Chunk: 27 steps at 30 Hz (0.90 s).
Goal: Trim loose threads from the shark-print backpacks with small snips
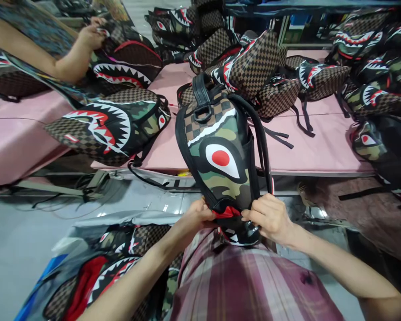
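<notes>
In front of the pink table (321,151), at its near edge, a camouflage backpack (222,165) with a shark eye stands on end against the person's lap, its top handle pointing toward the table. The left hand (195,214) is closed in a pinch on the red trim at the bag's lower left corner. The right hand (270,216) is closed on the lower right corner, fingers curled over the glossy black base. Both grips sit at the same seam, close together.

Judgement: the work at this seam goes best with the bag kept upright and braced against the lap, both hands pulling evenly so the trim does not twist. The loose shoulder straps (262,138) hang on the table side and could snag on its edge.

On the table, left of the held bag, a second shark-mouth backpack (110,127) lies flat, near but apart. Beyond it, a pile of checkered bags (254,67) crowds the far side. A co-worker's hand (92,35) handles another bag at the table's far left. Open room is mainly the narrow gap between table edge and lap.
</notes>
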### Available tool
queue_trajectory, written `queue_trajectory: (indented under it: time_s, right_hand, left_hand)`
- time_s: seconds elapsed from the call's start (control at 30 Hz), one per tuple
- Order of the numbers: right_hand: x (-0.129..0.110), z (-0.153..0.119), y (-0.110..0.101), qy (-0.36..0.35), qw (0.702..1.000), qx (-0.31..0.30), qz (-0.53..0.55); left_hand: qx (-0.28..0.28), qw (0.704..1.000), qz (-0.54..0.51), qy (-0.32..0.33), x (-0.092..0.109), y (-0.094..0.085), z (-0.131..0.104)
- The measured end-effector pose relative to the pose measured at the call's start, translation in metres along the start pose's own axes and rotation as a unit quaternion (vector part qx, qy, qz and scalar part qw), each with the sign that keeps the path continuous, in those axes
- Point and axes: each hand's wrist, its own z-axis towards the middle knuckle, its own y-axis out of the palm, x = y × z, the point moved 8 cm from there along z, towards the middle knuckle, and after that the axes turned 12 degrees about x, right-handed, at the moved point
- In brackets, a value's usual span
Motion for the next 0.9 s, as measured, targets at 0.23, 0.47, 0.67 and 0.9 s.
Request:
queue_trajectory:
  time_s: [0.23,0.47,0.67,0.9]
  right_hand:
    - [0.005,-0.012,-0.004,0.027,0.999,0.032,0.008]
    - [0.014,-0.020,-0.007,0.074,0.994,0.083,0.022]
    - [0.017,-0.021,-0.008,0.073,0.993,0.085,0.023]
    - [0.016,-0.019,-0.011,0.079,0.991,0.104,0.005]
  left_hand:
    - [-0.034,0.999,0.003,0.019,0.013,0.007,-0.006]
    - [-0.008,0.994,0.100,0.035,0.025,0.000,-0.008]
    - [-0.007,0.992,0.123,0.024,0.023,0.000,-0.001]
    - [0.098,0.937,0.297,0.153,0.070,-0.024,-0.001]
